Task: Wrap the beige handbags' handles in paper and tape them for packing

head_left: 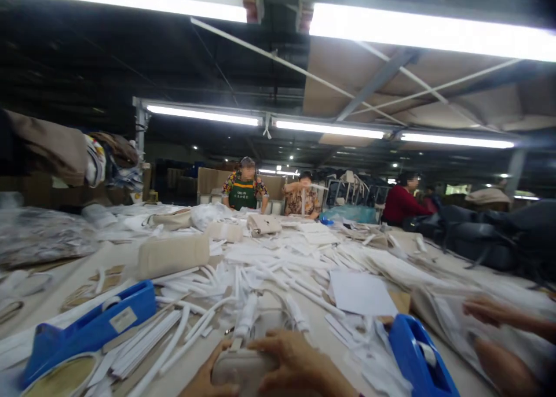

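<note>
A small beige handbag [249,363] sits low in the middle of the head view, its handle rising behind it with white padding [247,316] wrapped around part of it. My left hand [211,377] grips the bag's left side, thumb and fingers at its edge. Across its top and right side lies my right hand [295,359], fingers bent over the bag. My palms and the bag's lower part are cut off by the frame's bottom edge.
A blue tape dispenser [93,333] stands at left by a round tape roll [61,377]; another blue dispenser [419,356] is at right. White foam strips [191,322] and paper litter the table. A co-worker's hands [499,313] handle beige material at right. Several people work beyond.
</note>
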Demonstrator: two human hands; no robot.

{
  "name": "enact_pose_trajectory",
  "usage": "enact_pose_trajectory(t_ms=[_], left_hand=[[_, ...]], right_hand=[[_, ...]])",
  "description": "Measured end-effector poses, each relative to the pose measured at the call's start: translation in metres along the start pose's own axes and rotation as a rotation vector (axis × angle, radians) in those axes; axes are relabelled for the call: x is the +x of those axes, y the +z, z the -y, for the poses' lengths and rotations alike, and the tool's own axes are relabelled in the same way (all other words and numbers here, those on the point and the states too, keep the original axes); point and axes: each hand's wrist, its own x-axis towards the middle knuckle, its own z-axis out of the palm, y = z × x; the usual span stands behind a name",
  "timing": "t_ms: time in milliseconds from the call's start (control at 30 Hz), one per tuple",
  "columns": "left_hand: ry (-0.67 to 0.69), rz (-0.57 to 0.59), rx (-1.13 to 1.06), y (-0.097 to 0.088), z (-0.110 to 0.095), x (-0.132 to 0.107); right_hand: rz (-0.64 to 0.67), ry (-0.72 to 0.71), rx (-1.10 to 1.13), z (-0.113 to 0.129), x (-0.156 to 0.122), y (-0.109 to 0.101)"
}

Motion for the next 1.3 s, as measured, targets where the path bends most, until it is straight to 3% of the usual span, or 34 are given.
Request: enact_pose_trajectory(t_ms=[100,167,200,267,367,467,533,800,933,1067,1200,1300], left_hand=[[-0.069,-0.126,-0.028,0.011,-0.004,-0.008],[-0.102,-0.195,0.0,0.016,-0.006,-0.012],[-0.114,-0.21,0.012,0.017,-0.007,-0.013],[-0.14,-0.218,0.022,0.02,-0.009,-0.013],[-0.176,-0.242,0.013,0.024,-0.009,-0.01],[-0.192,-0.308,0.004,0.03,-0.008,-0.009],[-0.205,-0.351,0.0,0.033,-0.009,-0.009],[-0.196,-0.386,0.007,0.044,-0.015,-0.011],[-0.193,-0.381,0.018,0.044,-0.015,-0.011],[-0.182,-0.362,-0.003,0.042,-0.011,-0.011],[-0.18,-0.338,-0.014,0.041,-0.012,-0.011],[-0.196,-0.328,-0.036,0.041,-0.014,-0.011]], right_hand=[[-0.439,0.002,0.224,-0.008,-0.016,-0.002],[-0.799,0.151,0.361,-0.024,-0.034,-0.002],[-0.923,0.246,0.413,-0.034,-0.045,-0.002],[-1.015,0.417,0.528,-0.053,-0.07,0.001],[-0.86,0.545,0.755,-0.073,-0.102,0.008],[-0.643,0.522,0.938,-0.078,-0.117,0.012],[-0.566,0.503,0.992,-0.08,-0.116,0.011],[-0.53,0.391,0.967,-0.09,-0.087,0.004],[-0.542,0.425,1.025,-0.078,-0.087,-0.004],[-0.539,0.438,0.885,-0.063,-0.088,-0.013],[-0.441,0.439,0.9,-0.062,-0.084,-0.014],[-0.451,0.466,0.972,-0.063,-0.081,-0.01]])
